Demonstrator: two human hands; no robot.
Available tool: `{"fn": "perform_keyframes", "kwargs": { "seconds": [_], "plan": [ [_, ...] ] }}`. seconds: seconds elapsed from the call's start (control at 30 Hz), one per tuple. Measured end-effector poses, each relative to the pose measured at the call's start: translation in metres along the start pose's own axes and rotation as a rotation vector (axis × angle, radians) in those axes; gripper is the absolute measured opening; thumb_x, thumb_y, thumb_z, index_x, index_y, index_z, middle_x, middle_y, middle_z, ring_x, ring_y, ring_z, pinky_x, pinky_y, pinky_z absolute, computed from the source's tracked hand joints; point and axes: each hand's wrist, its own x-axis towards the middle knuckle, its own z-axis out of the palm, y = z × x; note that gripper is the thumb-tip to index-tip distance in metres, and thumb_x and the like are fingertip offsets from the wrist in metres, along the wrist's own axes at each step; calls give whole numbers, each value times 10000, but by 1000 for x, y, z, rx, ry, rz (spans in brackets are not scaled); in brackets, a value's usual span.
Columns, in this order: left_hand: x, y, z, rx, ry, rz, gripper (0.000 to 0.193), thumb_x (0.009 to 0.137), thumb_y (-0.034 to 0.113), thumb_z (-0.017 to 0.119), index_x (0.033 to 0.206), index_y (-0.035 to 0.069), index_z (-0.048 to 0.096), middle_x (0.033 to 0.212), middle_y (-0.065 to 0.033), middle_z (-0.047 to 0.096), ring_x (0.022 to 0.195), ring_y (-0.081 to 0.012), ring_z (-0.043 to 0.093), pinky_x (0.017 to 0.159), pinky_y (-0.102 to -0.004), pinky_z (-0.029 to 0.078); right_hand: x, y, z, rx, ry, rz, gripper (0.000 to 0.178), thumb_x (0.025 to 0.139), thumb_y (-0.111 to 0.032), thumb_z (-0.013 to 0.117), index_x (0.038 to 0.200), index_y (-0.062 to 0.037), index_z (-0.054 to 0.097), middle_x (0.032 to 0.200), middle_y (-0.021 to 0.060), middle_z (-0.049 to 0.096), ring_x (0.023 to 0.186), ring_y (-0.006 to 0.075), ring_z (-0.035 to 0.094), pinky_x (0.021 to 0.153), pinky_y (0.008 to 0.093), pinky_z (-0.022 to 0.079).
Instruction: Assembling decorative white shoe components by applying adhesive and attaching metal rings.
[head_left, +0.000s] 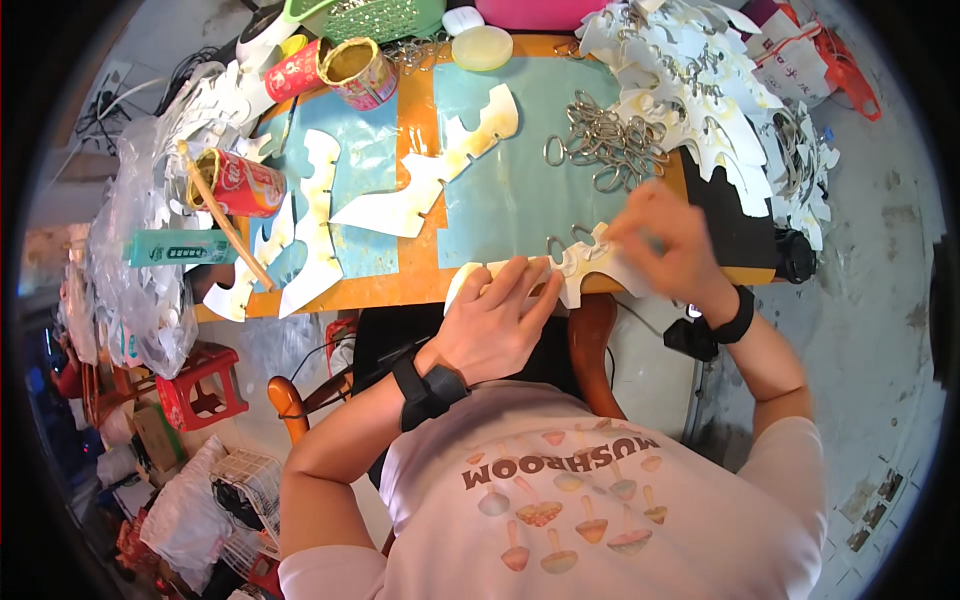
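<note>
Head view: how far along does the work look?

Partway, it seems. A white cut-out (592, 262) lies at the near edge of the table (412, 272), in front of the person, with two metal rings (549, 247) standing up from it. The middle cut-out (435, 185) and two left cut-outs (318, 205) have yellowish patches but no rings that show. At the far right, a pile of white pieces (690, 100) carries rings and looks further along. Beside it, a heap of loose rings (618, 142) lies unattached.

And the hands?

The left hand (498, 318) bends over the left end of the near piece, fingers resting on it; any thumb grip is hidden. The right hand (662, 240), blurred, is curled at the right end; whether it pinches anything cannot be told.

Any lettering?

One large dark word crosses the pale shirt (600, 455), beside mushroom drawings. At the left, a red can (258, 188) has pale lettering and a teal box (165, 247) dark print. A white bag (790, 62), far right, bears red marks, too unclear to read.
</note>
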Motion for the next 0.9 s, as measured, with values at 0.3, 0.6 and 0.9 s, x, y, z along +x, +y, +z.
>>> {"fn": "perform_keyframes", "kwargs": {
  "seconds": [0.3, 0.6, 0.9],
  "plan": [
    [-9, 3, 9, 92, 185, -105, 506, 747, 142, 685, 1234, 282, 685, 1224, -55, 477, 1235, -264, 430, 980, -430, 308, 50, -18, 25, -63, -332, -158, 245, 756, -158, 739, 958, -55, 647, 997, 98, 645, 1034, 293, 528, 891, 393, 446],
    [-37, 10, 5, -65, 448, -255, 460, 856, 150, 623, 1315, 160, 647, 1282, -143, 510, 1183, -333, 492, 977, -427, 364, 19, -38, 15, 593, -245, 440, 168, 871, -156, 760, 853, -34, 645, 847, -7, 673, 763, 41, 613, 681, 223, 479],
    [1, 27, -38, -1505, 141, -633, 326, 936, 95, 685, 1222, -47, 620, 1050, -57, 693, 920, -100, 627, 811, -259, 499, -24, -94, 25, 929, 54, 398, 224, 928, -108, 704, 1114, -3, 636, 997, 29, 697, 915, 75, 652, 832, 243, 509]
  ]
}}
